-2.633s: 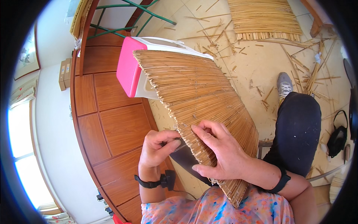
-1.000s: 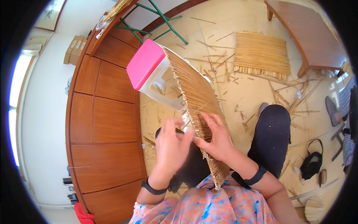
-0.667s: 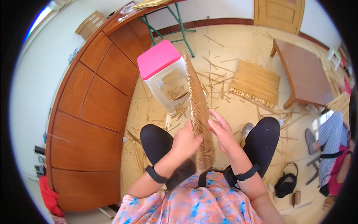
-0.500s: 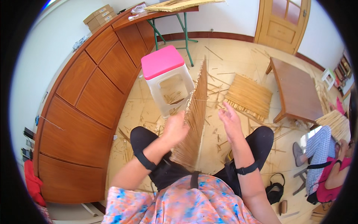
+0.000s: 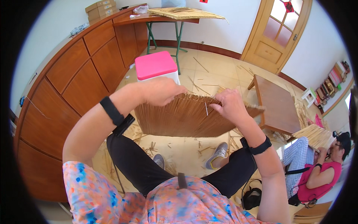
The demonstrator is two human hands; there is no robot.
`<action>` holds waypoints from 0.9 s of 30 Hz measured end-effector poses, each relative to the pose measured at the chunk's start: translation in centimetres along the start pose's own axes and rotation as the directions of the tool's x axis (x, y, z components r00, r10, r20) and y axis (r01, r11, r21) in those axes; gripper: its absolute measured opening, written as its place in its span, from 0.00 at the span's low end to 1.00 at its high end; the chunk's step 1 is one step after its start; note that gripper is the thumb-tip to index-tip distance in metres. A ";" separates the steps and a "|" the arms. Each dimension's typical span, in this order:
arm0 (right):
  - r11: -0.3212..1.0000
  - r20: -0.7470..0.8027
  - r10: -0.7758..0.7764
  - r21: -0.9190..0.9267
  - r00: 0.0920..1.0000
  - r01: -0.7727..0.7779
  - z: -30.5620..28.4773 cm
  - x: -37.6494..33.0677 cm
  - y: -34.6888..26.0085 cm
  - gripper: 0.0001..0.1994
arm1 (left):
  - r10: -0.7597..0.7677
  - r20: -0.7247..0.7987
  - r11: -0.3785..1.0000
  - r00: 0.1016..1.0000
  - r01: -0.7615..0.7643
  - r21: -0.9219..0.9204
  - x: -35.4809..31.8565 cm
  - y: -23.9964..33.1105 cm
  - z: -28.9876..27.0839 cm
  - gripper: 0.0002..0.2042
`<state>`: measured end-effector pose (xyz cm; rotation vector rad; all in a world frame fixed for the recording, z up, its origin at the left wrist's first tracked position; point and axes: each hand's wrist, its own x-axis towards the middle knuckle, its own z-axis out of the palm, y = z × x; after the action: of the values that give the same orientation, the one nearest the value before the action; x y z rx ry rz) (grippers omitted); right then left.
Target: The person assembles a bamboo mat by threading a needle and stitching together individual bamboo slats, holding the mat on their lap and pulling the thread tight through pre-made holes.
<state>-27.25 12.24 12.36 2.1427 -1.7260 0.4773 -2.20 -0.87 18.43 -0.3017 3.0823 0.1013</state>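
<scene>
A stiff mat of brown plant stalks (image 5: 182,117) hangs in front of my knees, its rough bound edge on top. My left hand (image 5: 164,91) is closed on that upper edge, left of its middle, with its fingers partly hidden. Farther right, my right hand (image 5: 229,106) pinches the same edge between thumb and fingers. A thin pale strand (image 5: 206,108) shows against the mat beside my right thumb; whether it is thread or something stiff I cannot tell.
A pink-topped white stool (image 5: 156,64) stands beyond my left hand, near wooden cabinets (image 5: 71,93). To the right is a low brown table (image 5: 274,100). Another person (image 5: 317,171) sits at the far right holding a stalk mat (image 5: 311,135). Loose stalks litter the floor.
The mat has swung from upright and edge-on to broadside across my knees. My right hand, apart from it before, has come onto its edge. My left hand has moved farther away.
</scene>
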 end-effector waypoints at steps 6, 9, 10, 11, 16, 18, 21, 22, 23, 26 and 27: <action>0.921 0.024 0.196 0.339 0.980 -0.193 1.0 0.1 -0.7 0.15 | 0.086 -0.459 0.935 0.884 0.088 0.344 0.5 -1.2 -1.3 0.21; 0.824 0.065 0.378 0.432 0.924 -0.367 -0.1 -0.1 -1.1 0.15 | 0.180 -0.810 0.945 0.557 0.130 0.299 0.9 -0.5 1.0 0.18; 0.828 0.057 0.381 0.424 0.923 -0.368 -0.7 -0.2 -1.2 0.15 | 0.161 -0.846 0.964 0.508 0.101 0.245 0.7 0.2 2.4 0.15; 0.832 0.014 0.413 0.400 0.910 -0.384 -1.6 -0.3 -1.6 0.15 | 0.136 -0.877 0.978 0.460 0.078 0.193 0.1 0.8 3.5 0.13; 0.804 -0.162 0.479 0.476 0.863 -0.357 -5.0 -1.4 0.6 0.16 | 0.113 -0.940 0.992 0.321 0.020 0.126 1.2 3.6 7.7 0.13; 0.757 -0.200 0.550 0.528 0.811 -0.384 -6.7 -2.0 2.0 0.14 | 0.098 -0.952 0.995 0.289 -0.003 0.102 1.0 4.5 7.8 0.13; 0.681 -0.207 0.632 0.608 0.747 -0.407 -9.5 -2.3 3.9 0.12 | 0.088 -0.964 0.995 0.249 -0.059 0.075 -0.1 5.1 6.8 0.14; 0.622 -0.223 0.672 0.688 0.706 -0.375 -10.4 -1.8 3.7 0.12 | 0.079 -0.969 0.997 0.236 -0.044 0.070 -0.9 5.1 6.4 0.14; 0.558 -0.234 0.714 0.759 0.660 -0.336 -11.1 -1.5 3.6 0.12 | 0.073 -0.972 0.997 0.221 -0.033 0.067 -1.6 5.2 5.9 0.15; 0.353 -0.168 0.781 0.913 0.602 -0.203 -12.2 -0.9 4.0 0.14 | 0.070 -0.979 0.997 0.190 0.024 0.076 -3.8 5.4 4.2 0.16; 0.348 -0.170 0.784 0.917 0.597 -0.195 -11.9 -0.9 4.3 0.14 | 0.080 -0.977 0.996 0.196 0.024 0.086 -4.5 5.6 3.6 0.16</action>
<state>-32.18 17.72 22.74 1.3553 -1.9060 2.3547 1.24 5.68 15.36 -0.4331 4.4126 -0.4317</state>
